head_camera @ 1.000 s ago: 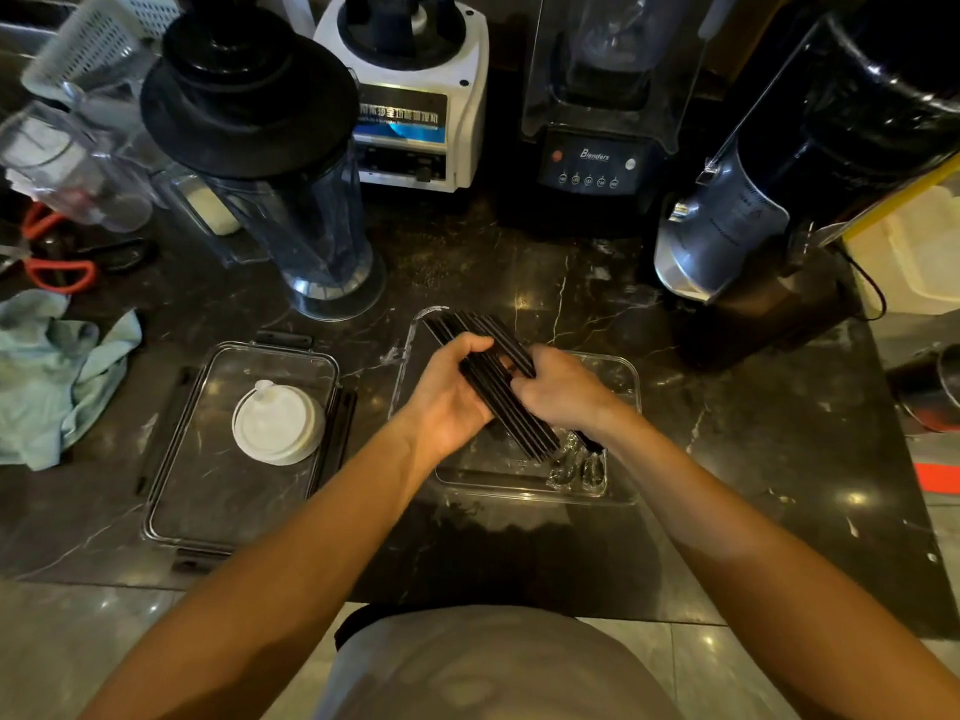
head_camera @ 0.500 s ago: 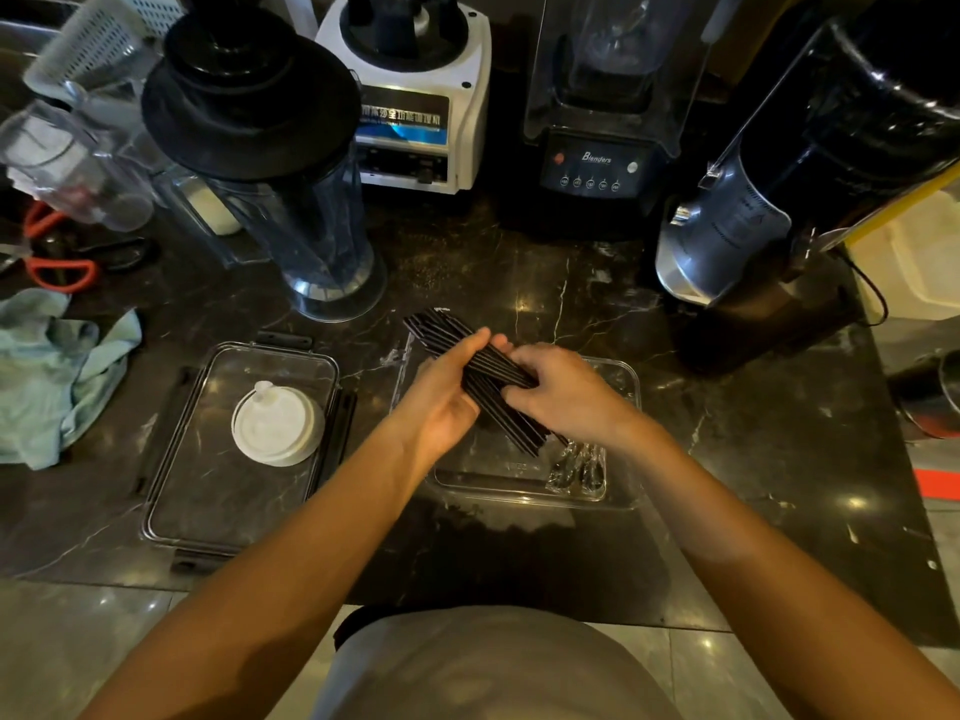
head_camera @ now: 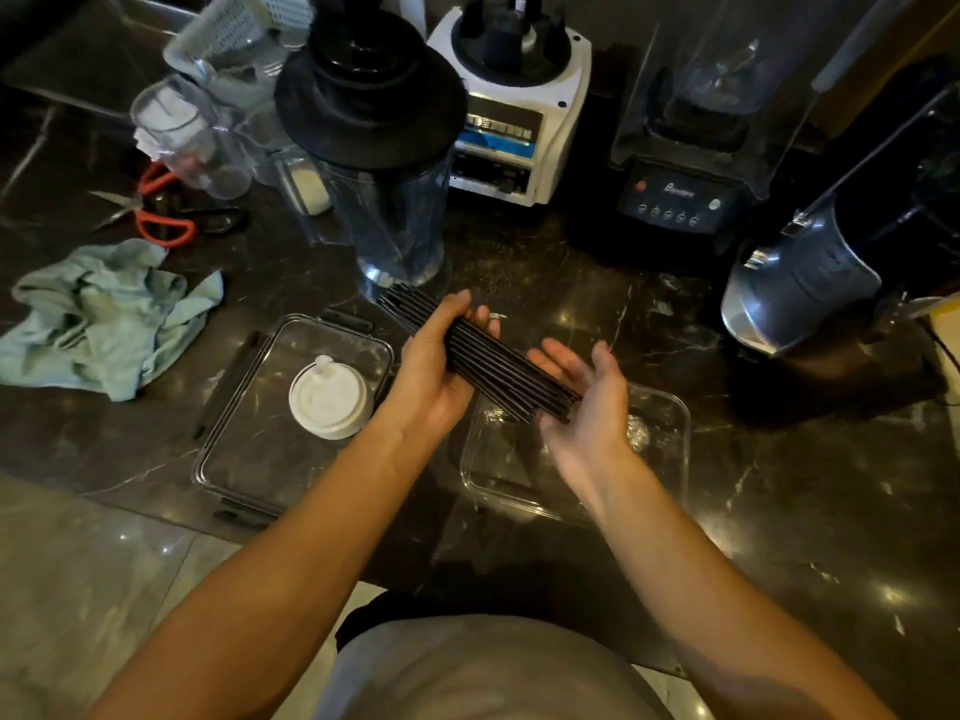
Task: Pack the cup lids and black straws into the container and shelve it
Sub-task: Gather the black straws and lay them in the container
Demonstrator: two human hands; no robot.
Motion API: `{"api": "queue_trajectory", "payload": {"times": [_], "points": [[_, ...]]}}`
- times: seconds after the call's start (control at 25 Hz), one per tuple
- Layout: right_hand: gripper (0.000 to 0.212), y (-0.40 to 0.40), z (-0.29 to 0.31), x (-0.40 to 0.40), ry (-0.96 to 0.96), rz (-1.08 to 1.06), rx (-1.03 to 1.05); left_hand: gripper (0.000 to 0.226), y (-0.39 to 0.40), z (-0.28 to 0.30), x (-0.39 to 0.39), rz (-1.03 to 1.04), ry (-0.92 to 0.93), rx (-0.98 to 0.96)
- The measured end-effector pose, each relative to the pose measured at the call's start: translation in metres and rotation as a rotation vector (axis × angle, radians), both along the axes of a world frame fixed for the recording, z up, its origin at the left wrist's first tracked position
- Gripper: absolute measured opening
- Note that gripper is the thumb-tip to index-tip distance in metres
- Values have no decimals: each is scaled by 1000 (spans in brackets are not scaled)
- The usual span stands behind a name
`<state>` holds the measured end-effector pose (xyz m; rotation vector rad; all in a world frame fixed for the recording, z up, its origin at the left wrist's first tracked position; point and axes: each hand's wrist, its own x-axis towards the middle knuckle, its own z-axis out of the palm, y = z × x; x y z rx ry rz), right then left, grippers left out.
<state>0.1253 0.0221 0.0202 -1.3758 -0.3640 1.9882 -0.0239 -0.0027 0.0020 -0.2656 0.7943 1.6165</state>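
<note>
Near the frame center, the clear container [head_camera: 670, 475] sits under the right hand [head_camera: 589, 407], palm up, fingers spread, butting the low end of the black straws [head_camera: 483, 356]. Left hand [head_camera: 434, 371] wraps the bundle. White cup lids [head_camera: 330, 400] sit on the container lid [head_camera: 249, 459] at left.

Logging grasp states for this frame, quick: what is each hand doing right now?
Left hand: fingers curled round the bundle of black straws, holding it.
Right hand: open, palm up, fingers straight under the bundle's near end.
</note>
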Motion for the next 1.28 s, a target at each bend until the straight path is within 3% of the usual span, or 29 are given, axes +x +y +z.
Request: {"api": "queue_trajectory", "payload": {"times": [0.16, 0.4, 0.52, 0.6, 0.68, 0.76, 1.0, 1.12, 1.28], "points": [[58, -12, 4, -35, 16, -12, -120, 9, -20, -3, -3, 27, -9, 26], [54, -30, -5, -68, -147, 210, 4, 22, -49, -5, -21, 107, 17, -40], [36, -38, -15, -72, -318, 518, 342, 19, -69, -16, -45, 174, 62, -65], [15, -38, -17, -71, -292, 939, 563, 17, -87, -24, -66, 225, 75, -69], [32, -40, -23, -82, -291, 1304, 615, 19, -106, -31, -80, 230, 84, -91], [42, -50, -27, -98, -381, 1436, 657, 18, -120, -34, -84, 187, 79, -107], [53, -95, -47, -133, -454, 1567, 665, 7, -154, -50, -91, 232, 131, -226], [45, -108, -63, -140, -619, 1610, 726, 14, -175, -62, -99, 121, 331, -347], [46, -103, -79, -142, -865, 1663, 762, 53, -196, -63, -115, -22, 744, -632]]}}
